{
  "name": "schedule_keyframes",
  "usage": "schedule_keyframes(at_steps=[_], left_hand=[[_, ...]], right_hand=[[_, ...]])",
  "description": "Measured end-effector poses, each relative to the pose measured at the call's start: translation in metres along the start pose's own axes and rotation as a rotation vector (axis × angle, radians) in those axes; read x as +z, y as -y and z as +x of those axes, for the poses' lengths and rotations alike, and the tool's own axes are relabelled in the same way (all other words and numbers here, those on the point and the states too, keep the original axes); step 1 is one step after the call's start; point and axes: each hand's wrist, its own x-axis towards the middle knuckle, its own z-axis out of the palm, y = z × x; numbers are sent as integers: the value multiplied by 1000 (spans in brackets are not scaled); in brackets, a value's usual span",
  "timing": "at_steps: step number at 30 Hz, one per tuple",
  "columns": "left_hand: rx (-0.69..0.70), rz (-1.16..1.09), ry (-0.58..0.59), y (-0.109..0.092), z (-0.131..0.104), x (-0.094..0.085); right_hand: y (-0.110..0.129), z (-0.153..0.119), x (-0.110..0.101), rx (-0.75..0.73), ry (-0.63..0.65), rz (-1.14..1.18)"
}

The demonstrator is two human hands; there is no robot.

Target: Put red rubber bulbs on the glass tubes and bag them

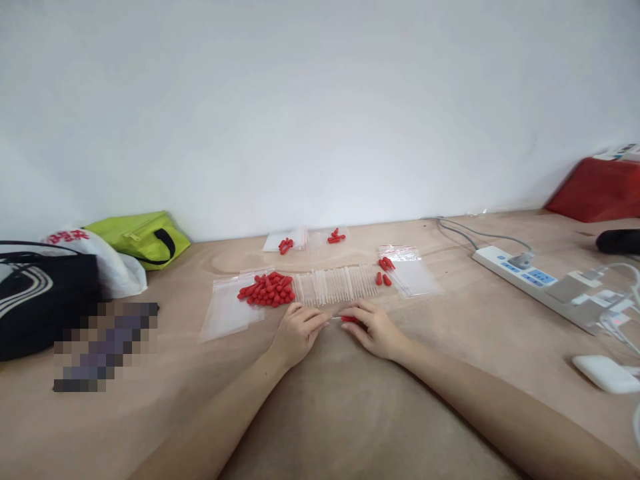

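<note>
My left hand [300, 329] pinches one end of a thin clear tube [336, 318]. In my right hand [376, 329] is a red rubber bulb [350, 319], held between thumb and fingers at the tube's other end. Whether the tube sits inside the bulb I cannot tell. Just beyond the hands lies a row of thin clear tubes [340, 285], side by side. A heap of red bulbs [270, 290] rests beyond my left hand, partly on clear zip bags [225, 310]. Several loose red bulbs [384, 279] lie beyond my right hand, by more clear bags [417, 277].
Near the wall are small bags with red bulbs [286, 246] and another small red group [336, 237]. A power strip [525, 280] with cables and a white charger [605, 373] are on the right. Black [50, 293] and lime-green bags [135, 237] stand on the left.
</note>
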Motion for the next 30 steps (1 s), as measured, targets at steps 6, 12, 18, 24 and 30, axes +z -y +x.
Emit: schedule_keyframes(at_steps=[6,12,18,24,30], left_hand=[[19,-33,22,-1,-1,-2],[40,-46,35,-3,1,-3],[40,-37,50,-7,0,-2],[50,-36,46,-11,0,-3],[35,-69,22,-13,0,1]], right_hand=[[-2,1,1,-18,-17,23],[-5,0,1,-87,-28,-16],[-6,-3,0,-123,6,-116],[-4,-3,-1,-158,46,-207],[1,-1,-4,-145,71,-196]])
